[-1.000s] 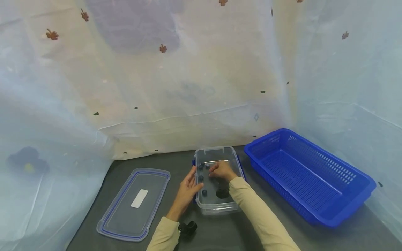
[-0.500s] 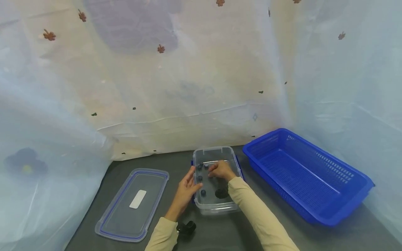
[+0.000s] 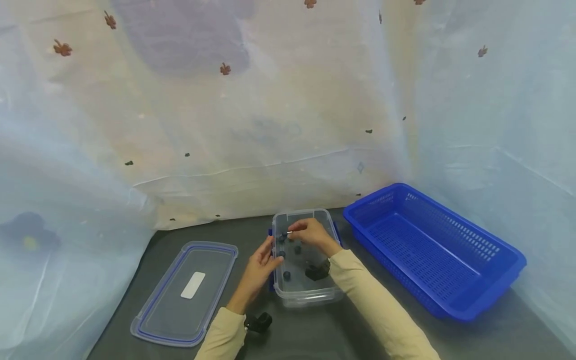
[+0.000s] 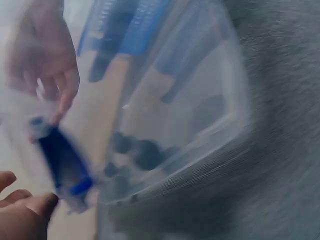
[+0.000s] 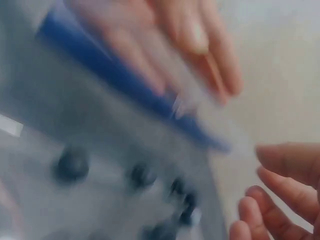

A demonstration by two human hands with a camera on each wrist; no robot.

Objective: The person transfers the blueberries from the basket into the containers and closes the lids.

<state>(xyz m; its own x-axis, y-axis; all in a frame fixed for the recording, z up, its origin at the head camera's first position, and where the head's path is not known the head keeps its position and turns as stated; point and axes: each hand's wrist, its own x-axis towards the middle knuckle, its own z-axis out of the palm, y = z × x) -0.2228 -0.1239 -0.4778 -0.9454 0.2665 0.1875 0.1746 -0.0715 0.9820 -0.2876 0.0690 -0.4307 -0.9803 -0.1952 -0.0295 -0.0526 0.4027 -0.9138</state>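
Observation:
A clear plastic box (image 3: 308,296) with blue side clips stands on the grey table, its top uncovered. Several small dark round balls, blueberry-like, lie in it, one ball (image 3: 287,276) near the front left. My left hand (image 3: 257,267) rests at the box's left wall, fingers fairly straight; in the left wrist view its thumb tip is right at a blue clip (image 4: 65,162). Over the far half of the box is my right hand (image 3: 314,236), fingers loosely bent. In the right wrist view nothing shows between the right hand's fingertips (image 5: 275,156).
Left of the box lies its clear lid (image 3: 173,320) with a blue seal and a white label (image 3: 193,285). A blue perforated basket (image 3: 432,295) stands on the right. Patterned sheeting (image 3: 270,125) hangs behind the table. Each wrist carries a black device (image 3: 258,322).
My right hand has risen and moved toward the back of the box; a dark ball now shows below its fingers. The left hand stays at the wall. The whole view has shifted slightly.

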